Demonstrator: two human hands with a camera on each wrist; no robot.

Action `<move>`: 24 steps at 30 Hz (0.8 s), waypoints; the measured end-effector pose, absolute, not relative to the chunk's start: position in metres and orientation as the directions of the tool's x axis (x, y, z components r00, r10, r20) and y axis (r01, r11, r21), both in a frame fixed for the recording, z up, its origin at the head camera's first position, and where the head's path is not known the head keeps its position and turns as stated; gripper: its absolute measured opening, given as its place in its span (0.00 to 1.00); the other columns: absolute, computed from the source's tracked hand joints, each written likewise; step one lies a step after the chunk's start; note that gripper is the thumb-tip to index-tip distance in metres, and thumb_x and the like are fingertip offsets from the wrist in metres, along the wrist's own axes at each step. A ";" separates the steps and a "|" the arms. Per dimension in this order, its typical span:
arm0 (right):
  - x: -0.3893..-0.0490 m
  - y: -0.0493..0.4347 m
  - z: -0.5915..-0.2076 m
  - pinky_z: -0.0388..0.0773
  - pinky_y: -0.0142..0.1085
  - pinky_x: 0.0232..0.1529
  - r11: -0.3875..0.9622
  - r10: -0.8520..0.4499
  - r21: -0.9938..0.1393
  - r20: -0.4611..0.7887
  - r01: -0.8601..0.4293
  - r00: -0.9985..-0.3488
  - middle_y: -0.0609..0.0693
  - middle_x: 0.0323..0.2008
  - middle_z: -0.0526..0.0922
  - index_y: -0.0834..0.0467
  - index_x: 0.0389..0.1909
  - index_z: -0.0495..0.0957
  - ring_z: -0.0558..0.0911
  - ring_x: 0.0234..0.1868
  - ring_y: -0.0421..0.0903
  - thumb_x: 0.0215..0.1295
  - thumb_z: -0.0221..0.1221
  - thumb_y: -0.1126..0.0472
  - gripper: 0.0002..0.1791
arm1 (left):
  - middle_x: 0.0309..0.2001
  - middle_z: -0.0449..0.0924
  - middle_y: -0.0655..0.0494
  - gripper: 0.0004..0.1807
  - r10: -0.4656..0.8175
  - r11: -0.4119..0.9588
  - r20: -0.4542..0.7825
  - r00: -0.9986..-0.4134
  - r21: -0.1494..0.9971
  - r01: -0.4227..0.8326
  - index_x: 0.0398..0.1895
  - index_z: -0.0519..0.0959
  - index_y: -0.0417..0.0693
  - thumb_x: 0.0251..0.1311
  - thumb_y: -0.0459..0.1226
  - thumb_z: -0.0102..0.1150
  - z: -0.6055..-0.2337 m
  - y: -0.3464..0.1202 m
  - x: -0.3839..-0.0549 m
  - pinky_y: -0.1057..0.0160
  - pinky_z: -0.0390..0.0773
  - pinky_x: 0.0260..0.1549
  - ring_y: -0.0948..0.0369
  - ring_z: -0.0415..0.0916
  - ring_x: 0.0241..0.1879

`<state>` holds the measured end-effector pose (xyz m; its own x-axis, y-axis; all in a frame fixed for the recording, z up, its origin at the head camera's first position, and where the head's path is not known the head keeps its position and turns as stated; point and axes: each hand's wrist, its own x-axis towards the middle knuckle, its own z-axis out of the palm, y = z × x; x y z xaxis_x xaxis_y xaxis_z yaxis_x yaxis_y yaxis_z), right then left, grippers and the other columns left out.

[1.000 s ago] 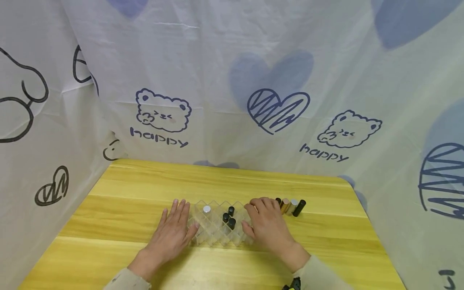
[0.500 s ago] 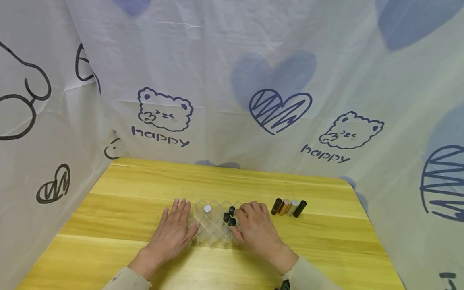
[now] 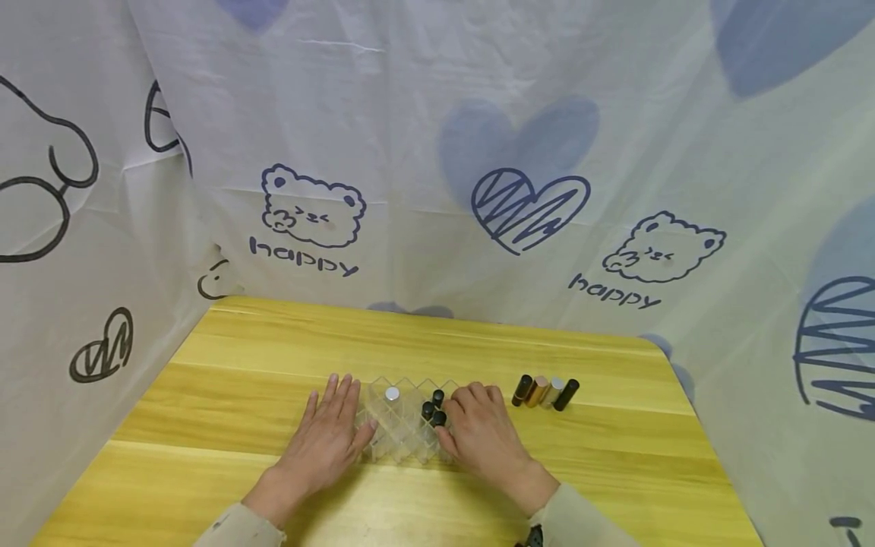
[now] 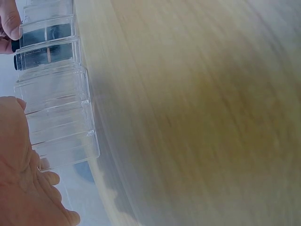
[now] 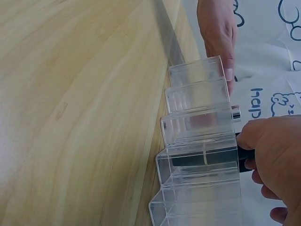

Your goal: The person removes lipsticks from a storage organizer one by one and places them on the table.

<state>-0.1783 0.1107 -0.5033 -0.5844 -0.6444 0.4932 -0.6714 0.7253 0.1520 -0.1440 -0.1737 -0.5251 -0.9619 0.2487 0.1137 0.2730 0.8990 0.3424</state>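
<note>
A clear plastic lipstick holder (image 3: pixel 399 437) with diamond-shaped compartments stands on the table between both hands. Toward its right side, three black-capped lipstick tubes (image 3: pixel 428 410) stand upright in it; a silver-capped tube (image 3: pixel 392 393) is at its back left. My left hand (image 3: pixel 317 441) lies with straight fingers along the holder's left side, the thumb at its edge. At the right, my right hand (image 3: pixel 484 437) pinches the cap of the front black lipstick tube (image 5: pixel 245 157) between thumb and curled fingers. That tube's lower part shows through the clear wall in the right wrist view.
Right of the holder, a short row of tubes lies on the yellow wooden table (image 3: pixel 615 456): a black tube (image 3: pixel 522 390), a gold tube (image 3: pixel 536 391), a silver tube (image 3: pixel 551 392) and another black tube (image 3: pixel 567 395). A printed white curtain (image 3: pixel 410 251) hangs behind.
My right hand has moved left, from beside the row of tubes to the black tubes in the holder, uncovering the row's left end. The left hand stays in place.
</note>
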 end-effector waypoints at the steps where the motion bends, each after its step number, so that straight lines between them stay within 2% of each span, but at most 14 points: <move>1: -0.179 0.111 -0.504 0.72 0.44 0.44 0.725 -0.646 0.154 0.489 -0.671 -0.586 0.48 0.38 0.82 0.55 0.37 0.85 0.77 0.41 0.49 0.70 0.67 0.48 0.13 | 0.83 0.48 0.33 0.44 0.248 0.899 0.113 -0.962 0.343 0.273 0.83 0.50 0.32 0.83 0.57 0.41 -0.525 -0.174 -0.144 0.30 0.46 0.79 0.39 0.40 0.84; 6: -0.179 0.109 -0.501 0.73 0.45 0.44 0.729 -0.635 0.123 0.488 -0.673 -0.599 0.48 0.37 0.82 0.55 0.37 0.83 0.76 0.40 0.50 0.69 0.68 0.49 0.13 | 0.84 0.48 0.34 0.44 0.248 0.898 0.112 -0.962 0.347 0.271 0.83 0.51 0.32 0.83 0.58 0.40 -0.525 -0.173 -0.144 0.30 0.46 0.79 0.39 0.40 0.84; 12: -0.181 0.107 -0.494 0.71 0.45 0.43 0.736 -0.610 0.084 0.513 -0.672 -0.604 0.48 0.34 0.80 0.54 0.35 0.80 0.75 0.39 0.50 0.64 0.70 0.51 0.12 | 0.84 0.48 0.34 0.44 0.246 0.898 0.107 -0.963 0.348 0.268 0.83 0.50 0.32 0.83 0.58 0.40 -0.526 -0.174 -0.144 0.30 0.45 0.79 0.40 0.39 0.84; 24: -0.182 0.104 -0.491 0.68 0.41 0.40 0.733 -0.612 0.096 0.525 -0.673 -0.592 0.46 0.31 0.77 0.53 0.33 0.78 0.72 0.35 0.48 0.56 0.70 0.53 0.12 | 0.84 0.48 0.34 0.43 0.245 0.897 0.109 -0.963 0.352 0.268 0.83 0.51 0.32 0.83 0.57 0.42 -0.525 -0.174 -0.144 0.30 0.45 0.79 0.40 0.40 0.84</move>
